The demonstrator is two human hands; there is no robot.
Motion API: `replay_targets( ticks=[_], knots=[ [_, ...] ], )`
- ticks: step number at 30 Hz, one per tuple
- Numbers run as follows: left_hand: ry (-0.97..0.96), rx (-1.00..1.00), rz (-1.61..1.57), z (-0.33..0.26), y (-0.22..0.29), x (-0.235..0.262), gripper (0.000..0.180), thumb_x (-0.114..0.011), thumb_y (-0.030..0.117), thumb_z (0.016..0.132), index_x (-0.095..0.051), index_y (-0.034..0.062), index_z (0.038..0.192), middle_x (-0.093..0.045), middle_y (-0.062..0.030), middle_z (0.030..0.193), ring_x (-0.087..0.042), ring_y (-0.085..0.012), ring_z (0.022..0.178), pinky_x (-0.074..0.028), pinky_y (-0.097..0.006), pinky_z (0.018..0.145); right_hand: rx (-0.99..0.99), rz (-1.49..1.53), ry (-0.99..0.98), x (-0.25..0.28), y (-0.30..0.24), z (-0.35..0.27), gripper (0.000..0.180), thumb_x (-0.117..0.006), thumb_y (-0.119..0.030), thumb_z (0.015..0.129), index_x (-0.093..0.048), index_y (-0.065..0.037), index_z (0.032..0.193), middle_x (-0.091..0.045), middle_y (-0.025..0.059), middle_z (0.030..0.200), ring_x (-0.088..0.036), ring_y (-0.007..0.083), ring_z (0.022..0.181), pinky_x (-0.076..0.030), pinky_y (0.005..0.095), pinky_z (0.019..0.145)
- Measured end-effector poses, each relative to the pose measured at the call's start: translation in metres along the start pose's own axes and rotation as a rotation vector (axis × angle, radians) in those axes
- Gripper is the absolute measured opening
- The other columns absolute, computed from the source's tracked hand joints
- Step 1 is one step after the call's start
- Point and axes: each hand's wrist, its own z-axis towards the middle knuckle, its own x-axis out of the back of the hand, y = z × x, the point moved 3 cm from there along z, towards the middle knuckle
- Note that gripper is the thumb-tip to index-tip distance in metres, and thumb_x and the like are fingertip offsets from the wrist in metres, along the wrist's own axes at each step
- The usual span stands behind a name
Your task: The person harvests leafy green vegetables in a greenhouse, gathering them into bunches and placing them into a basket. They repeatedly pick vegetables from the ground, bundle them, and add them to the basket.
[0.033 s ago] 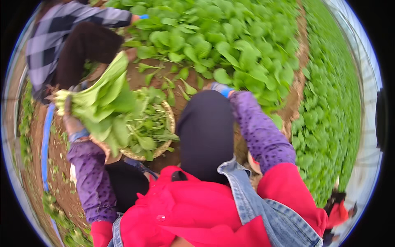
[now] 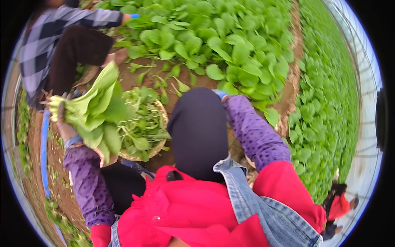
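Observation:
My left hand (image 2: 65, 123), in a soiled glove with a blue cuff, is wrapped round the pale stem ends of a bunch of leafy greens (image 2: 96, 103). The broad leaves fan out to the right over a round woven basket (image 2: 164, 117), which holds smaller loose greens (image 2: 144, 123). Of my right hand (image 2: 220, 93) only a bit of blue glove shows beyond my raised knee, low beside the standing plants (image 2: 242, 70). Its fingers are hidden behind the knee, so what it touches does not show.
A person in a checked shirt (image 2: 39, 53) crouches at the far left, one arm reaching into the plants. Loose leaves (image 2: 179, 85) lie on the soil ahead. A blue hose (image 2: 44, 152) runs along the left. Another person in red (image 2: 339, 208) is at the lower right.
The whole view has shifted slightly, so most things sit a little further left. My right hand is now more covered by my knee. My left hand still grips the greens.

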Motion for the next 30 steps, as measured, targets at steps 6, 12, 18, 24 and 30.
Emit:
replay_targets(
  ticks=[6,12,18,24,30],
  knots=[
    [0.025,0.063,0.336,0.020,-0.013,0.057,0.049,-0.057,0.025,0.083,-0.045,0.0041,0.125,-0.053,-0.0119,0.114,-0.053,-0.0294,0.100,-0.043,-0.043,0.092,-0.756,-0.303,0.114,-0.067,0.143,-0.073,0.022,-0.053,-0.024,0.079,-0.066,-0.008,0.088,-0.065,0.0150,0.094,-0.063,0.0306,0.087,-0.050,0.0409,0.075],
    [0.058,0.124,0.343,0.025,-0.022,0.060,0.037,-0.058,0.023,0.084,-0.052,0.0046,0.115,-0.057,-0.0062,0.095,-0.054,-0.0230,0.087,-0.045,-0.037,0.085,-0.876,-0.947,0.231,-0.030,0.302,-0.133,0.029,-0.051,-0.028,0.083,-0.064,-0.007,0.097,-0.066,0.0116,0.092,-0.062,0.0280,0.088,-0.048,0.0364,0.076],
    [-0.090,0.221,0.362,0.026,-0.016,0.066,0.037,-0.057,0.023,0.084,-0.051,0.0048,0.116,-0.058,-0.0076,0.098,-0.055,-0.0238,0.093,-0.045,-0.038,0.087,-0.967,-0.730,-0.183,0.008,0.297,-0.104,0.034,-0.048,-0.031,0.085,-0.062,-0.005,0.101,-0.064,0.0136,0.096,-0.060,0.0291,0.091,-0.047,0.0382,0.079],
    [-0.060,0.211,0.377,0.022,-0.025,0.061,0.038,-0.056,0.020,0.084,-0.050,0.0000,0.117,-0.056,-0.0097,0.101,-0.054,-0.0223,0.095,-0.043,-0.038,0.090,-0.947,-0.541,-0.506,0.001,0.260,-0.100,0.039,-0.044,-0.034,0.088,-0.059,-0.003,0.106,-0.063,0.0155,0.101,-0.059,0.0302,0.095,-0.046,0.0399,0.082],
    [-0.210,0.243,0.509,-0.003,-0.038,0.017,0.037,-0.057,0.020,0.080,-0.052,-0.0008,0.111,-0.057,-0.0083,0.085,-0.056,-0.0202,0.081,-0.047,-0.033,0.080,-0.868,-0.377,-0.435,-0.048,0.209,-0.113,0.044,-0.041,-0.038,0.091,-0.057,-0.002,0.110,-0.061,0.0174,0.105,-0.057,0.0314,0.099,-0.044,0.0417,0.084]
  ],
)
